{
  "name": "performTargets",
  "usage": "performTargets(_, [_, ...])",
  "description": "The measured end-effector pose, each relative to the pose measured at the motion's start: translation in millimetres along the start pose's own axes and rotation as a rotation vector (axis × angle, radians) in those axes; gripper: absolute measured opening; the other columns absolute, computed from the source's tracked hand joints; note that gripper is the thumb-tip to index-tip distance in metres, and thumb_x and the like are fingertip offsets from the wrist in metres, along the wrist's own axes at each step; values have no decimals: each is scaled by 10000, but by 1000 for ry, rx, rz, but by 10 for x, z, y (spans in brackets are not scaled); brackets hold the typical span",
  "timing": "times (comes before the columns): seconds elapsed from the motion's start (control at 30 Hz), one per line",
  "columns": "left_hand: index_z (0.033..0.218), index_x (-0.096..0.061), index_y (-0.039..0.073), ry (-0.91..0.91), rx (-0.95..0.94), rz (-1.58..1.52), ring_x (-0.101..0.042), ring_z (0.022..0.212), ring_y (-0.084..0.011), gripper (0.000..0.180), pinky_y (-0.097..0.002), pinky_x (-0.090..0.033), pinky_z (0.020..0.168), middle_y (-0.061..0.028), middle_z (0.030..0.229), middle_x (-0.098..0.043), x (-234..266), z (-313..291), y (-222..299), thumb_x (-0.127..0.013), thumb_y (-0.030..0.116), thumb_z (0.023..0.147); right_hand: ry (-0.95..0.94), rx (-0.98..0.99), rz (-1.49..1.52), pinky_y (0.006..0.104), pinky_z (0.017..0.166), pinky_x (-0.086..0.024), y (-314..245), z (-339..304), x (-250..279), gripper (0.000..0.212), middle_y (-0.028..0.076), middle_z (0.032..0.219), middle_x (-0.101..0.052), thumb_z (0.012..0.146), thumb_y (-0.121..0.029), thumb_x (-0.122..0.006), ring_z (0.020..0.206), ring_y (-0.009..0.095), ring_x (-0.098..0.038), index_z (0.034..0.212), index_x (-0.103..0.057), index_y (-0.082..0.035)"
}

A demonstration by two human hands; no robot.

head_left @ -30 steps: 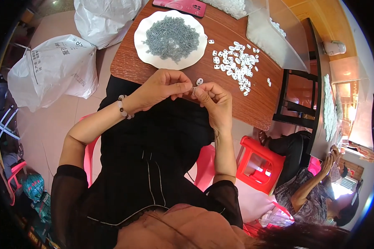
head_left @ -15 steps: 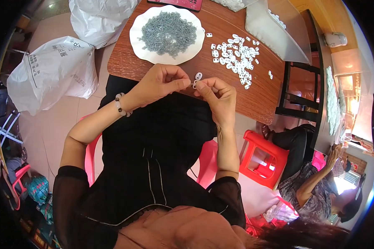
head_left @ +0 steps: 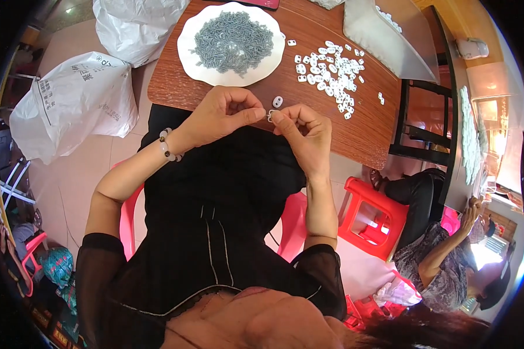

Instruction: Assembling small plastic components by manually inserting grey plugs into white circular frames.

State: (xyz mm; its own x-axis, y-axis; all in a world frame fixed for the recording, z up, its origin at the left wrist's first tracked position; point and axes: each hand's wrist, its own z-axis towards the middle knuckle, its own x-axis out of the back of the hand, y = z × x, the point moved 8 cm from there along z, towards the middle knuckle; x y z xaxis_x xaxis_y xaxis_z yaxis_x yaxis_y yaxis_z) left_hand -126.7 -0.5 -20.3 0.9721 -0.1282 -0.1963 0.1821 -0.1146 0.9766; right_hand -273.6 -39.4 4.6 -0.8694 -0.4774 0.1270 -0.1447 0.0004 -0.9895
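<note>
Over the near edge of the table my two hands meet, fingertips almost touching. My right hand [head_left: 304,132] is closed, pinching a small white plastic piece [head_left: 271,115] between thumb and fingers. Thumb and forefinger of my left hand [head_left: 230,115] press together against that piece's left side; whatever they hold is too small to make out. Just beyond the fingertips, a white oval piece with two dark holes [head_left: 278,102] lies on the wood. Farther off stands a white scalloped plate [head_left: 186,58] heaped with small grey screw-like rods [head_left: 233,43].
Many white two-holed pieces [head_left: 335,72] lie scattered over the right of the brown table [head_left: 367,136]. White sacks [head_left: 78,104] stand on the floor at left. A red stool [head_left: 355,232] is at right, near another person [head_left: 436,262] seated at a second table.
The view has shifted slightly. My hands keep nearly the same pose, and the white piece between my fingertips shows a little more plainly, slightly apart from the oval piece on the table.
</note>
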Motion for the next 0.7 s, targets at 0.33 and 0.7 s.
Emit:
performTargets(0.33, [914,-668,-15,6,-25,65,-579,735,-30,155,-189,-475,668,2,810,-656,9,-10,13,-682,138,896,-4,14,-48,170,525,-401,-6,-5,-10,153,2,646,-647,885,-124,-697,587,18,-549,811,-658,4])
performTargets(0.7, [915,-674,-26,50,-29,92,-586,724,-34,153,-195,-480,655,-7,799,-665,22,-22,-2,-679,126,893,-16,38,-36,181,547,-431,14,4,-47,145,18,646,-653,889,-112,-687,596,37,-577,821,-665,14])
